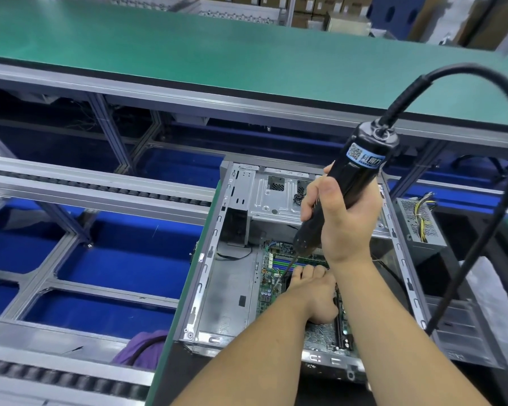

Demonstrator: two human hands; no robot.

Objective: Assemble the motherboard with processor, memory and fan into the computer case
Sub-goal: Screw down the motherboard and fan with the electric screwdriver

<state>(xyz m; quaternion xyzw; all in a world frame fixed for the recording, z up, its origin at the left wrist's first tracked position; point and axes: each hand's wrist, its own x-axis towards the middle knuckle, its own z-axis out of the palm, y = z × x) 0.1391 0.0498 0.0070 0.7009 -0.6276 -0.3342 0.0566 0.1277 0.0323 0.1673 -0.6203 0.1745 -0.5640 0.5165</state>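
1. Dark tabletop with a green edge strip along its left side.
2. Open metal computer case lying flat on it.
3. Grey power supply box with a bundle of wires, just right of the case.
4. Grey metal panel flat, lower right.

Computer case: bare sheet metal, dull grey, scuffed. Screwdriver: glossy black plastic, paper label attached. Cable: matt black rubber. Circuit board: green, lacquered. Shelf: matt green mat, aluminium-edged. Cloth: purple fabric.
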